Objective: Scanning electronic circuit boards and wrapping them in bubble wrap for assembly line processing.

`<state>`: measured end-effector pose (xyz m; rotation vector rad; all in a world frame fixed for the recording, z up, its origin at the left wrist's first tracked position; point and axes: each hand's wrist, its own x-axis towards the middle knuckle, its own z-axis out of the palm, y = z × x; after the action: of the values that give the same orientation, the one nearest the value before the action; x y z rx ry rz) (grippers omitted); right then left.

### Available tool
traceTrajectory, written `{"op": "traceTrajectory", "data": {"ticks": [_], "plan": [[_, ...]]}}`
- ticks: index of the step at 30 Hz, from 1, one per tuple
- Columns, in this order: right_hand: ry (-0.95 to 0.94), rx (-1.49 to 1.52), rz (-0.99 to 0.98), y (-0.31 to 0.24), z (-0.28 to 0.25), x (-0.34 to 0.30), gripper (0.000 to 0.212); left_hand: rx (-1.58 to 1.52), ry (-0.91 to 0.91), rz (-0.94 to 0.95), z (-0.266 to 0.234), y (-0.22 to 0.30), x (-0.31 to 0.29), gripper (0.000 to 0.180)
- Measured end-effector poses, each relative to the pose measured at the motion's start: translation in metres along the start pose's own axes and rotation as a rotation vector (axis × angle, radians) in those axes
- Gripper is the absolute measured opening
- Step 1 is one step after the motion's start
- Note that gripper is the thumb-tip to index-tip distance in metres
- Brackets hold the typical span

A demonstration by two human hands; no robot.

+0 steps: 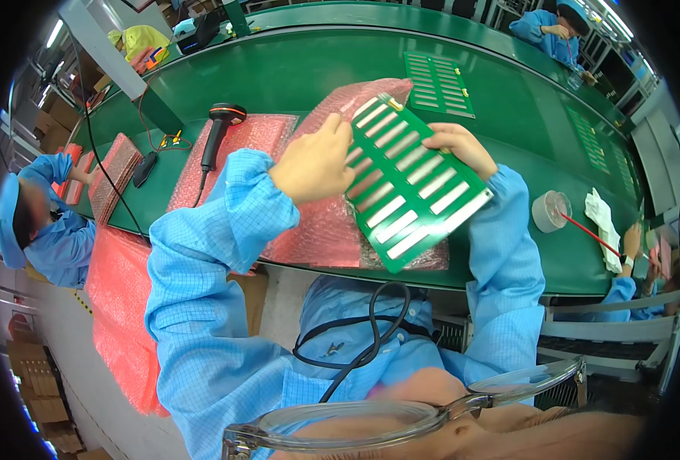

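Note:
A green circuit board panel (403,157) with rows of pale rectangular strips is held up, tilted, in front of me. My right hand (463,147) grips its upper right edge, thumb on the face. My left hand (317,159) is closed at the board's left edge, its fingers bent. What it pinches is hidden. Beneath the board, a pink bubble-wrap bag (317,238) lies on the green table (501,199) and extends up behind my left hand.
A handheld scanner (216,142) rests on pink bubble bags (267,132) to the left. Another board panel (440,84) lies farther back. At right are a clear cup (548,211) with a red stick (591,234) and a white cloth (602,222). Co-workers sit on both sides.

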<state>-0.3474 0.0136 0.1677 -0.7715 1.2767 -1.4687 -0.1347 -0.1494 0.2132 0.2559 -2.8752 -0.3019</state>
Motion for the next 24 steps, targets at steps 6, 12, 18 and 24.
{"op": "traceTrajectory", "data": {"ticks": [6, 12, 18, 24], "plan": [[0.103, -0.061, -0.010, 0.002, -0.002, 0.038, 0.018, -0.230, -0.244, 0.102, 0.001, 0.003, 0.004, 0.039], [0.145, -0.029, 0.038, 0.014, 0.010, 0.030, 0.013, -0.274, -0.190, 0.109, 0.008, -0.002, 0.013, 0.045], [0.202, 0.082, -0.026, 0.029, 0.008, 0.035, 0.014, -0.376, -0.356, 0.148, 0.014, -0.005, 0.009, 0.049], [0.172, -0.051, 0.000, 0.009, 0.010, 0.021, 0.018, -0.231, -0.210, 0.148, -0.007, -0.014, -0.001, 0.053]]}}
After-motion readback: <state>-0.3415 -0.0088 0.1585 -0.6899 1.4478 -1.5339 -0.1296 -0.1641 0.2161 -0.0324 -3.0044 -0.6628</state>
